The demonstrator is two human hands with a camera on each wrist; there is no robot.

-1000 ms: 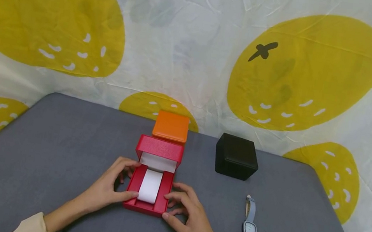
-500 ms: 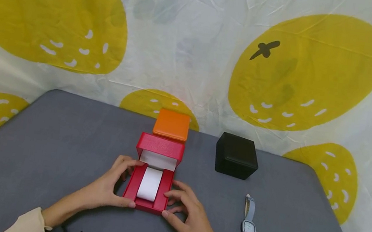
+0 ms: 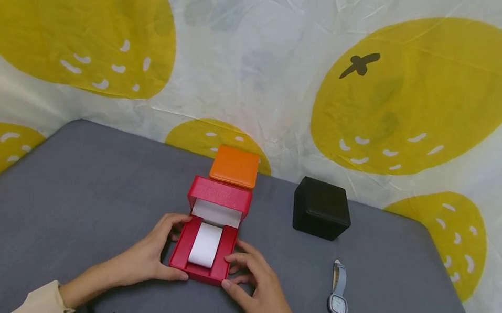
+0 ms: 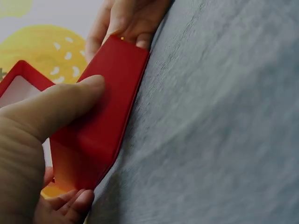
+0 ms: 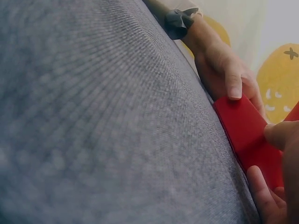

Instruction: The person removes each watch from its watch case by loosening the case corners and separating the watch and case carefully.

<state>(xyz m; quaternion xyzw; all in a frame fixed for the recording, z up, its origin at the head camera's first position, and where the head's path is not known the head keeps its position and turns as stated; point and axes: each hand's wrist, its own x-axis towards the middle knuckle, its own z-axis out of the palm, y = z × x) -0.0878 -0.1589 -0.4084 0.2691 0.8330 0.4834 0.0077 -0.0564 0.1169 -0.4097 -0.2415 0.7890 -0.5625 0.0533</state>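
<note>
In the head view a red watch box (image 3: 179,254) stands on the grey table with its lid raised at the back, showing a white lining. A white cushion (image 3: 206,246) fills its middle slot. My left hand (image 3: 148,255) grips the box's left side, the thumb lying on the front face and the fingers around the far left. At the right side, my right hand (image 3: 259,287) holds the box with its thumb at the front corner and its fingers along the side. The left wrist view shows the box's red front face (image 4: 114,79) with the left thumb pressed flat on it.
An orange box (image 3: 235,166) stands right behind the raised lid. Back right is a closed black box (image 3: 322,208). A wristwatch (image 3: 338,304) with a light blue strap lies to the right of my right hand. A fruit-print cloth (image 3: 262,73) hangs behind the table.
My left thumb has slid from the box's upper front-left part down onto its front face. The right hand keeps its hold, and the head view has shifted slightly.
</note>
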